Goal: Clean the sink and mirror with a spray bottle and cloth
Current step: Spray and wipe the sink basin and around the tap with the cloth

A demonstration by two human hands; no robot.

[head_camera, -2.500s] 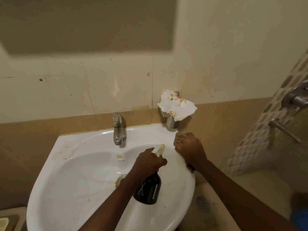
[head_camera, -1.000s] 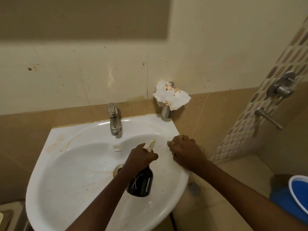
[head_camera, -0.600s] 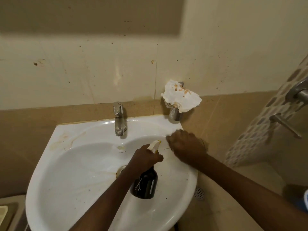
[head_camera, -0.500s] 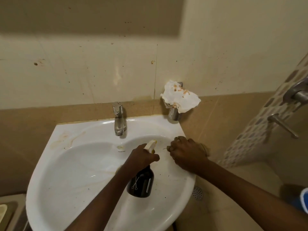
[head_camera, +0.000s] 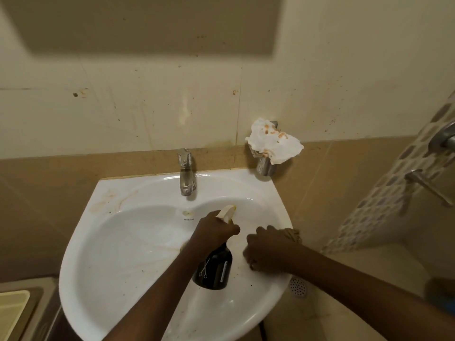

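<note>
Cloth (head_camera: 293, 236) soft, bunched under your right hand (head_camera: 267, 251); keep it wadded against the sink (head_camera: 103, 254) rim. Left hand (head_camera: 214, 233) wraps spray bottle (head_camera: 214, 269) neck; likely rigid, slippery when wet.

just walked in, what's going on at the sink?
A person is cleaning a white sink. The left hand grips a dark spray bottle by its cream trigger head, held over the basin. The right hand presses a brownish cloth on the sink's right rim. Brown stains show on the rim at back left. A stained white tissue sits on a metal holder on the wall right of the tap.
</note>
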